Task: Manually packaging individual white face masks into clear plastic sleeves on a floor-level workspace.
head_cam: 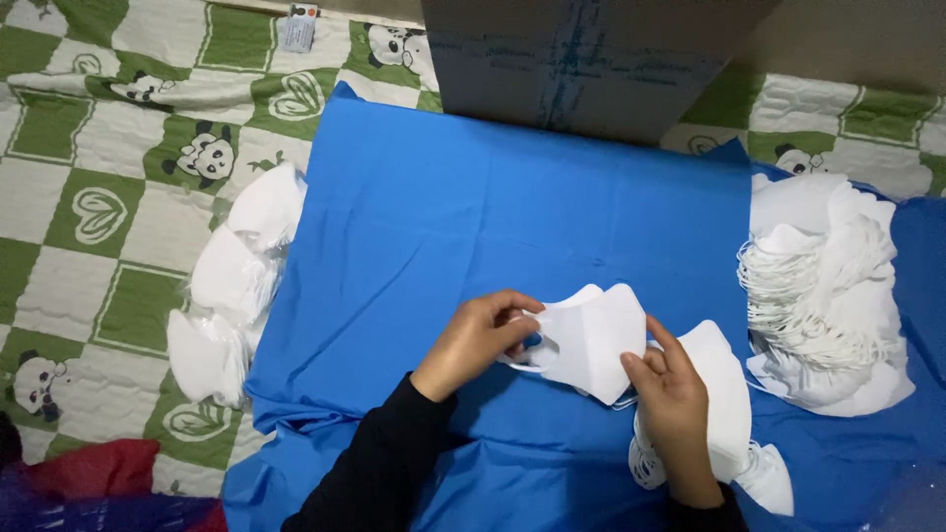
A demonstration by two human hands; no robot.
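While my left hand [476, 340] pinches the white folded mask [589, 340] at its left edge and ear loop, and my right hand [673, 409] grips its lower right corner between thumb and fingers, the mask hangs just above the blue cloth [473, 227] in front of me. Both hands are closed on that one piece, a little apart from each other.

What worries me is the loop: my left fingers seem threaded near it, and a tug could stretch or snap it. Under my right hand lies another white mask [724, 394] with loose loops beside it, and my wrist could drag it, or catch those loops, if I shift carelessly. The tall stack of masks [823, 296] to the right leans a bit toward me and looks ready to slump onto the cloth. The bagged masks [232, 286] on the left sit half off the cloth, on the panda quilt [89, 148], where they could slide away.

Much escapes me. My right palm covers the mask's corner, so I cannot tell how firmly it is caught. The cardboard box [581, 59] is cut off at the top, its contents unseen. A red and dark bundle [94, 473] at the lower left is too cropped to identify.
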